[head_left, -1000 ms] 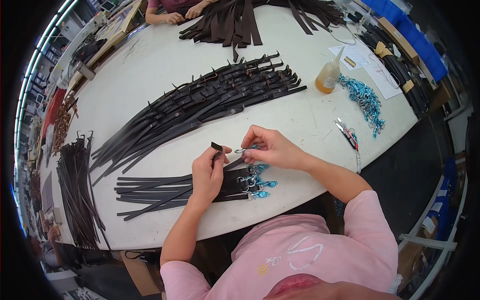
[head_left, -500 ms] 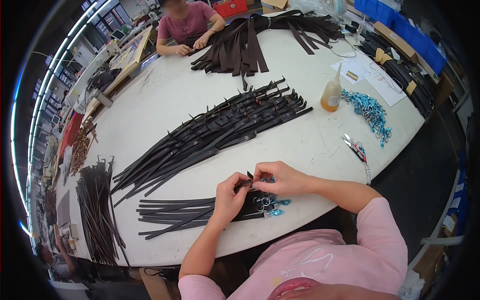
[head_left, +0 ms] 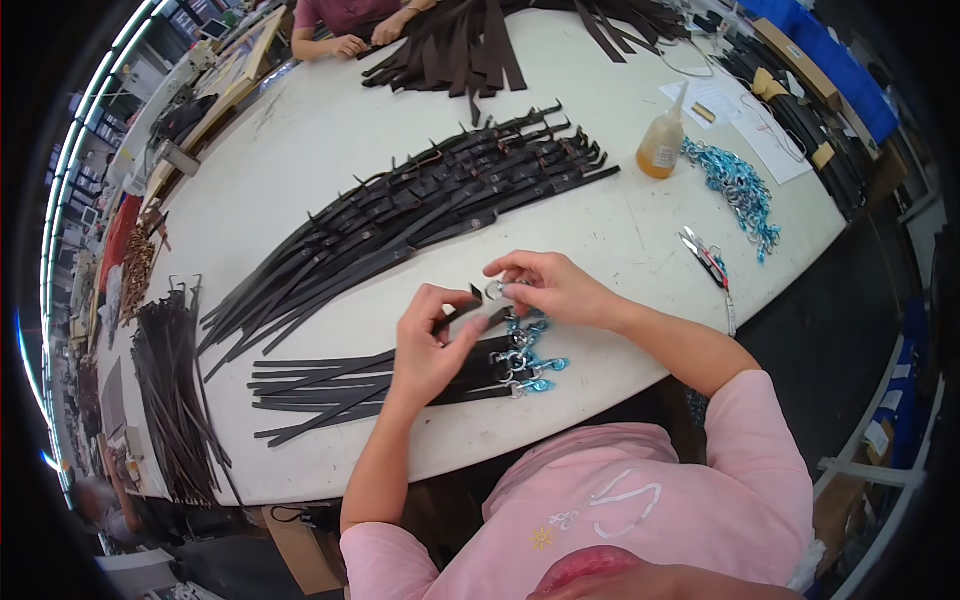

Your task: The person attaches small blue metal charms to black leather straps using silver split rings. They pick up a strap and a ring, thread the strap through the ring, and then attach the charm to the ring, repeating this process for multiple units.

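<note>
Strap end (head_left: pixel 475 293), black, held in the curled fingers of the left hand (head_left: pixel 430 335), thumb spread away from forefinger, tip left free, apparently so as to face the ring. Opposite, in the right hand (head_left: pixel 548 290), a closed pinch of thumb and fingers on a metal ring (head_left: pixel 493 291), gripped at one side, likely to leave its opening clear. Tip and ring just beside each other; impossible to tell whether touching. Below, on the pale table (head_left: pixel 590 235), flat straps (head_left: pixel 325 385) laid roughly side by side, blue-wrapped clasps (head_left: pixel 537 385) all at the right-hand ends, presumably for order. Beyond, a slanting pile of black straps (head_left: pixel 440 190), bent ends upward. Far left, a bundle of strips (head_left: pixel 175 390), out of the hands' way. To the right, snips (head_left: pixel 705 257), an upright bottle (head_left: pixel 661 148) of amber liquid, nozzle up, perhaps against spills, and a heap of blue-wrapped hardware (head_left: pixel 738 195). At the far edge, a co-worker's hands (head_left: pixel 348 46) near broad dark-brown strips (head_left: pixel 490 50).
</note>
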The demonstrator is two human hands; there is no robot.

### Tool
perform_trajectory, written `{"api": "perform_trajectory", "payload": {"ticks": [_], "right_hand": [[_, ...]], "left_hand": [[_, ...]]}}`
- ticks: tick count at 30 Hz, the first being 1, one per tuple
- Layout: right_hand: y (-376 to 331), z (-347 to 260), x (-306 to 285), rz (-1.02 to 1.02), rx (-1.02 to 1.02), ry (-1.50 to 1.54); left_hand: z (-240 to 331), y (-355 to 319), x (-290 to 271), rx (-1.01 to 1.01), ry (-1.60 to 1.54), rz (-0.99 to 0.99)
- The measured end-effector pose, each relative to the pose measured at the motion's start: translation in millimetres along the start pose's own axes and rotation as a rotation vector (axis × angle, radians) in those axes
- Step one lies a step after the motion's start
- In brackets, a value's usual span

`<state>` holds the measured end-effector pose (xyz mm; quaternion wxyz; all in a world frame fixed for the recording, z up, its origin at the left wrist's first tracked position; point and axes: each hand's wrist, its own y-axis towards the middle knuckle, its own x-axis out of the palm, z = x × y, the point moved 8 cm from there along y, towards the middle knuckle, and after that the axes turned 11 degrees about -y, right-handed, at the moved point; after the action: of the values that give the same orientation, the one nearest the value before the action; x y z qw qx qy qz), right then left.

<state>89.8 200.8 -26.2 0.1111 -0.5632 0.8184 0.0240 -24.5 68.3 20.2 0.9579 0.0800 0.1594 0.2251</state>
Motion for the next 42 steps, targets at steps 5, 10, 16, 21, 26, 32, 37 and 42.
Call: {"api": "perform_trajectory", "payload": {"ticks": [5, 10, 16, 21, 26, 32, 37, 42], "right_hand": [[-1, -11, -14, 0.209, -0.085, -0.28], [-2, -10, -17, 0.274, -0.112, -0.412], [-8, -20, 0, 0.266, -0.261, -0.565], [-3, -42, 50, 0.198, -0.629, -0.968], [13, -36, 57, 0.18, -0.588, -1.014], [6, -56, 48, 0.267, -0.539, -1.077], [-17, -75, 76, 0.281, -0.504, -1.114], [-42, -70, 100, 0.166, -0.748, -1.144]], "left_hand": [[-1, -5, -42, -0.021, 0.251, 0.235], [5, -20, -58, -0.088, 0.438, 0.291], [1, -58, -49, 0.199, 0.779, 0.222], [-14, -61, -64, 0.159, 0.997, 0.167], [-25, -60, -70, 0.102, 0.885, 0.183], [0, -65, -72, 0.289, 0.951, 0.303], [15, -71, -89, 0.214, 1.088, 0.293], [17, -73, -57, 0.318, 0.995, 0.083]]}}
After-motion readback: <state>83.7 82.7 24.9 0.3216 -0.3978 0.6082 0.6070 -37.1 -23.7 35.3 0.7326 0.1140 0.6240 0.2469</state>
